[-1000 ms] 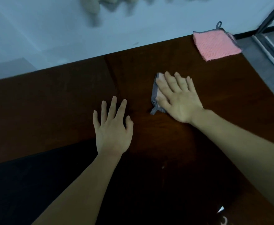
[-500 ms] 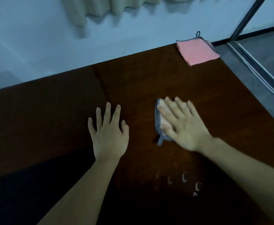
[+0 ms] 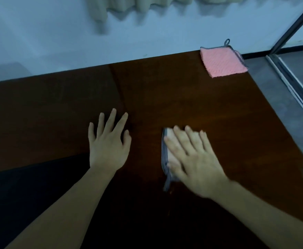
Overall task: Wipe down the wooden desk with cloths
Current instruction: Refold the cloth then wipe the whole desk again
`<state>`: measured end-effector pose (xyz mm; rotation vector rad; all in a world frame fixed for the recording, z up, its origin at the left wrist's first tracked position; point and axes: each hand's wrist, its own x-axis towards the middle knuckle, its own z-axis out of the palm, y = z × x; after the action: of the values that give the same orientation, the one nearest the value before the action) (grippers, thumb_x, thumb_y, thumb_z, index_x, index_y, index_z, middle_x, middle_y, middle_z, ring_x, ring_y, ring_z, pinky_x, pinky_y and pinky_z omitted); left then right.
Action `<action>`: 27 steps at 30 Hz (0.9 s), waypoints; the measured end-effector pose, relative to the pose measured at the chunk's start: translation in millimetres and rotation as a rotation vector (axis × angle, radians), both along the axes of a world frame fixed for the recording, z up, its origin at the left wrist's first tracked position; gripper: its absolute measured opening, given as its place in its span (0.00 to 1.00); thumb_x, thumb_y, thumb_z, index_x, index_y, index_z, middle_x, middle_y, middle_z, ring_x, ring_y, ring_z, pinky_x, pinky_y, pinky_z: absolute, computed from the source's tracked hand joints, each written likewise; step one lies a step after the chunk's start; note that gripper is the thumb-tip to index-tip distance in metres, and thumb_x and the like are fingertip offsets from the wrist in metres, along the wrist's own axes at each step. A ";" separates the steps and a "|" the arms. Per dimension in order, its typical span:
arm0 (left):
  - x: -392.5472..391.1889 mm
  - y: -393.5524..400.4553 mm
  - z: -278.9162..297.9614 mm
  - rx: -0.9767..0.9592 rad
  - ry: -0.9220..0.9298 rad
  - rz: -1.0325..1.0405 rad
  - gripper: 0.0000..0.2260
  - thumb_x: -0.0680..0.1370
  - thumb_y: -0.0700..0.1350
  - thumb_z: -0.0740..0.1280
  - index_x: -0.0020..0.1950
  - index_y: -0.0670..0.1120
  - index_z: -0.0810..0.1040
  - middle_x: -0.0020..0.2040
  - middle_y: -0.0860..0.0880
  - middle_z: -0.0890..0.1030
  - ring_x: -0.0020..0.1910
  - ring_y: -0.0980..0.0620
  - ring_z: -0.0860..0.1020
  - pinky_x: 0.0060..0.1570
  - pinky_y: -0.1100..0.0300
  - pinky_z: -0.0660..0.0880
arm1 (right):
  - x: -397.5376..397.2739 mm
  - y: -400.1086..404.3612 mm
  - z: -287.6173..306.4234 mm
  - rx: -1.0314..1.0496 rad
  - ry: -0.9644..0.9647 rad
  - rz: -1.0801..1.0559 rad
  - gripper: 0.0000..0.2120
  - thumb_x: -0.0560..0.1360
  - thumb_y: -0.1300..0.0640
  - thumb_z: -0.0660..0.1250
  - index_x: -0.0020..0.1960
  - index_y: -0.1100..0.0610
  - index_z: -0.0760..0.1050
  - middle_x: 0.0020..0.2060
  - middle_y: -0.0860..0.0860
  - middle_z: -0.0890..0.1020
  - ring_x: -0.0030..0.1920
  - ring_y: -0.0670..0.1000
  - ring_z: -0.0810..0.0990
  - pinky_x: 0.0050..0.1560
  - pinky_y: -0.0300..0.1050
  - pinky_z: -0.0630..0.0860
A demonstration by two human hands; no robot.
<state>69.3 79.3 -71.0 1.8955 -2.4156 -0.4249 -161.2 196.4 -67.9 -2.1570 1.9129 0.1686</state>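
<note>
Wiping looks under way: the right hand (image 3: 193, 159) presses flat, fingers straight, on a folded pale cloth (image 3: 167, 151) with a grey stitched edge, near the middle of the dark wooden surface (image 3: 174, 97). How much has been covered I cannot tell; the glossy wood shows no clear streaks. The left hand (image 3: 109, 142) rests released, fingers spread, just beside the cloth. A 2nd cloth (image 3: 222, 62), pink, waffle-textured, square with a hanging loop, lies unused at the far right corner

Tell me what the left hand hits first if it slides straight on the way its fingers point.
Nothing, as far as the picture shows. The left hand points up and slightly right across bare desk to its far edge. The pink cloth lies well to the right of that line.
</note>
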 end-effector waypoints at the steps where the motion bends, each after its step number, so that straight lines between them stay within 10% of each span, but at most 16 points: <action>1: -0.4 0.0 0.4 -0.001 0.004 0.003 0.26 0.84 0.57 0.49 0.82 0.60 0.50 0.84 0.54 0.47 0.82 0.48 0.42 0.79 0.43 0.39 | -1.9 13.2 0.5 0.019 -0.009 0.037 0.32 0.83 0.34 0.39 0.83 0.46 0.47 0.82 0.53 0.52 0.82 0.59 0.49 0.79 0.65 0.49; 13: -60.0 7.5 8.8 -0.024 0.110 -0.007 0.25 0.84 0.53 0.54 0.82 0.59 0.54 0.83 0.55 0.50 0.82 0.51 0.44 0.80 0.46 0.41 | -86.9 -128.5 -2.1 -0.004 0.033 -0.138 0.32 0.81 0.34 0.38 0.82 0.42 0.37 0.82 0.49 0.41 0.81 0.56 0.38 0.79 0.61 0.36; 27: -113.0 8.8 -1.5 0.000 0.054 0.026 0.25 0.84 0.56 0.49 0.82 0.59 0.53 0.84 0.55 0.48 0.82 0.49 0.42 0.80 0.44 0.40 | -96.2 -27.0 0.5 0.036 -0.020 0.148 0.32 0.81 0.32 0.39 0.82 0.42 0.42 0.82 0.49 0.44 0.82 0.56 0.42 0.79 0.62 0.41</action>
<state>-43.6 88.1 -72.5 1.8880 -2.3541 -0.4679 -257.4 169.4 -67.5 -2.2670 1.7260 0.2062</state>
